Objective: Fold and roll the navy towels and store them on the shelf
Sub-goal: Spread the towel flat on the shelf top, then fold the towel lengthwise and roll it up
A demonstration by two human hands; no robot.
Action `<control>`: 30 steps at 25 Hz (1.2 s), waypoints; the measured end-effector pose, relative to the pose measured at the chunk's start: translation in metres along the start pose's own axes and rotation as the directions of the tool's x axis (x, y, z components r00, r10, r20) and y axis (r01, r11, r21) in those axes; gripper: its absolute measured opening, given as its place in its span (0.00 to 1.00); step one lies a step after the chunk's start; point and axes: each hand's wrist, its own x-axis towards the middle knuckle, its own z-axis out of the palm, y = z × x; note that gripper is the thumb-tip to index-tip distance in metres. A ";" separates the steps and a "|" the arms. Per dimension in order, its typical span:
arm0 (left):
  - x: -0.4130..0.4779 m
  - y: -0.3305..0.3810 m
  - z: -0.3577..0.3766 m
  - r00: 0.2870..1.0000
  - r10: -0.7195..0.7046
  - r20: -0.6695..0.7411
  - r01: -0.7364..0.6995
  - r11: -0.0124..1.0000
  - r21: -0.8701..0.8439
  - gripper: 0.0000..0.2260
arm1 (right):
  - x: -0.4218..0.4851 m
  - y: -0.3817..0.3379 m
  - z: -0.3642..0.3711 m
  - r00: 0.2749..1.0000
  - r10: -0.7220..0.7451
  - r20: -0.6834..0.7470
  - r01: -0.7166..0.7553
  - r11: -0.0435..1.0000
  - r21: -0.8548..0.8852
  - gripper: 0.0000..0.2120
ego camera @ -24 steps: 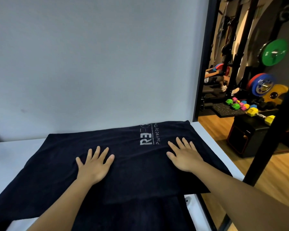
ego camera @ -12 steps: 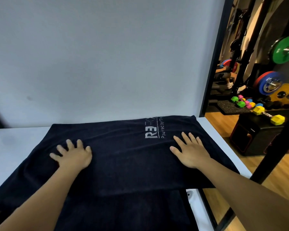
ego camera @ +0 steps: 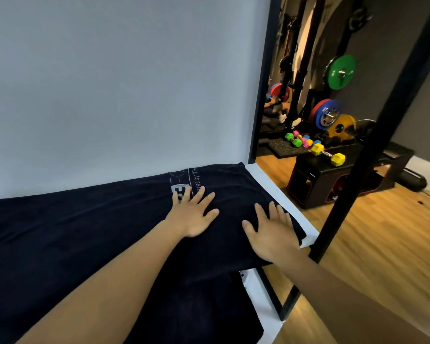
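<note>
Your navy towel [ego camera: 85, 232] lies spread flat across the white table [ego camera: 266, 180]. It runs along the far edge by the grey wall [ego camera: 109, 83], and its right end is near the table's right edge. A pale printed logo [ego camera: 178, 188] sits toward the far-right corner. More navy cloth [ego camera: 196, 309] hangs over the near edge beneath it. Your left hand [ego camera: 191, 214] rests palm-down on the towel, fingertips on the logo, fingers straight and fanned, gripping nothing. Your right hand [ego camera: 271, 234] lies flat just beside it at the towel's right end, fingers straight, holding nothing. Beyond the right edge are a black post [ego camera: 372, 145], wooden floor [ego camera: 382, 244], a yellow dumbbell [ego camera: 328, 155] and a green weight plate [ego camera: 340, 72].
</note>
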 end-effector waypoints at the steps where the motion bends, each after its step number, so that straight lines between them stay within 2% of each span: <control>1: 0.009 0.007 -0.001 1.000 -0.005 0.015 0.005 1.000 0.018 0.30 | -0.001 0.003 0.001 0.999 0.028 0.025 -0.028 1.000 -0.005 0.33; 5: 0.034 0.023 -0.005 0.999 0.021 0.050 -0.022 1.000 0.021 0.37 | -0.003 -0.001 0.000 0.998 0.048 0.046 -0.048 0.999 -0.021 0.33; 8: 0.031 0.021 -0.003 0.998 0.047 0.038 -0.047 0.999 0.012 0.41 | -0.007 -0.002 -0.010 0.995 0.084 -0.054 -0.086 0.995 -0.043 0.33; 10: 0.023 0.019 0.001 0.999 0.045 0.028 -0.046 0.999 0.017 0.43 | -0.005 0.002 -0.026 0.981 0.172 -0.092 -0.169 0.985 0.040 0.28; 12: 0.020 0.019 0.001 0.998 0.044 0.034 -0.044 0.999 0.008 0.43 | -0.002 0.009 -0.040 0.970 0.244 0.007 -0.242 0.956 0.167 0.22; 15: 0.024 0.025 -0.002 0.998 0.000 0.057 0.002 1.000 -0.029 0.40 | 0.000 0.019 -0.049 0.965 0.208 0.160 -0.237 0.953 0.191 0.17; 18: 0.028 0.034 -0.002 0.998 -0.068 0.005 0.068 0.995 -0.076 0.32 | -0.002 0.024 -0.057 0.975 0.114 0.189 -0.168 0.939 0.300 0.15; 21: 0.028 0.037 0.002 0.996 -0.085 -0.024 0.084 0.996 -0.023 0.32 | -0.008 0.028 -0.071 0.966 0.134 0.221 -0.208 0.910 0.358 0.13; 22: 0.028 0.036 0.002 0.996 -0.087 -0.019 0.087 0.996 -0.014 0.33 | -0.008 0.028 -0.075 0.966 0.143 0.214 -0.212 0.914 0.346 0.12; 24: 0.029 0.036 0.000 0.995 -0.103 0.017 0.103 0.995 0.004 0.34 | -0.012 0.025 -0.080 0.982 0.156 0.103 -0.178 0.949 0.260 0.08; 26: 0.036 0.043 -0.006 0.988 -0.140 0.068 0.139 0.990 0.012 0.34 | -0.021 0.019 -0.077 0.990 0.136 0.020 -0.137 0.987 0.079 0.04; 28: 0.042 0.055 -0.008 0.987 -0.155 0.049 0.153 0.987 0.049 0.32 | -0.031 0.011 -0.065 0.994 0.095 0.058 -0.090 0.992 -0.084 0.07; 30: 0.046 0.062 -0.003 0.998 -0.018 -0.054 0.023 0.996 0.085 0.28 | -0.032 0.009 -0.055 0.997 0.059 0.058 -0.046 0.978 -0.205 0.15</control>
